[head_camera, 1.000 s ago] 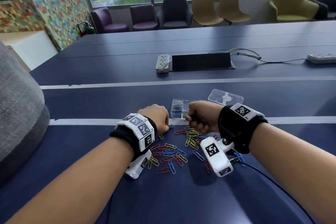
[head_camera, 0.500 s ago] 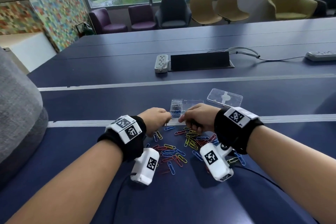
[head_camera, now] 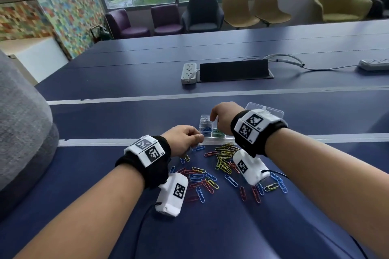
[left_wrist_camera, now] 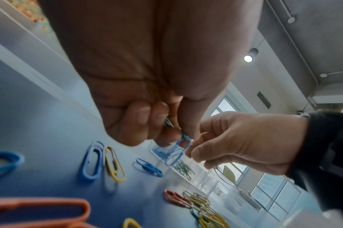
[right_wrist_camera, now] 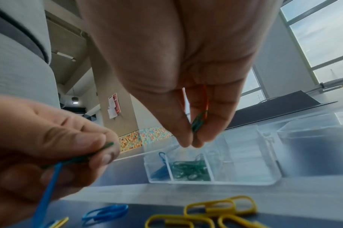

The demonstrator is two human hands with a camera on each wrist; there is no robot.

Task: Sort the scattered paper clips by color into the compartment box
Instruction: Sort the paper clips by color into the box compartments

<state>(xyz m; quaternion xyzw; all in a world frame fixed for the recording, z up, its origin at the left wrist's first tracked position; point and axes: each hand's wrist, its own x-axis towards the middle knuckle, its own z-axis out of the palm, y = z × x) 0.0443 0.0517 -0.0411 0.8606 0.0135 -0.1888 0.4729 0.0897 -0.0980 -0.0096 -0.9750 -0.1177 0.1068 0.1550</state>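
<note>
while poised over compartment box (right_wrist_camera: 211,175), right hand (right_wrist_camera: 186,77) pinching green clip (right_wrist_camera: 197,121) end-down, directly above green cell; left hand (right_wrist_camera: 49,146) pinching blue clip (right_wrist_camera: 47,189), nearer blue cell.

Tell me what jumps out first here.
The heap of colored clips on the blue table between the wrists. Just beyond, the clear box holds blue and green clips in separate compartments. Both hands pinch clips: the right hand over the box, the left hand beside it.
</note>
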